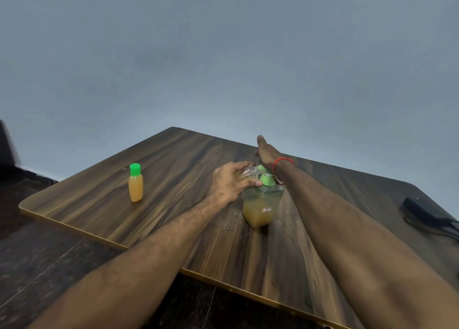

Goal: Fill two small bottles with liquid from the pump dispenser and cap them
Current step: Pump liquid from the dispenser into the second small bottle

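Observation:
A clear pump dispenser (260,209) with a green pump head (267,178) stands mid-table, partly full of orange-yellow liquid. My left hand (229,182) grips a small clear bottle (246,173), tilted with its mouth at the pump's spout; a little yellow liquid shows inside it. My right hand (267,153) lies over the pump head, fingers stretched forward, heel of the palm pressing on the top. A red thread circles that wrist. A second small bottle (135,188), full of the same liquid and closed with a green cap (135,169), stands upright to the left.
The wooden table (173,204) has small drops and crumbs around the dispenser's base. A black adapter with a cable (422,213) lies near the right edge. A dark floor lies below the table's front edge, and a plain grey wall stands behind.

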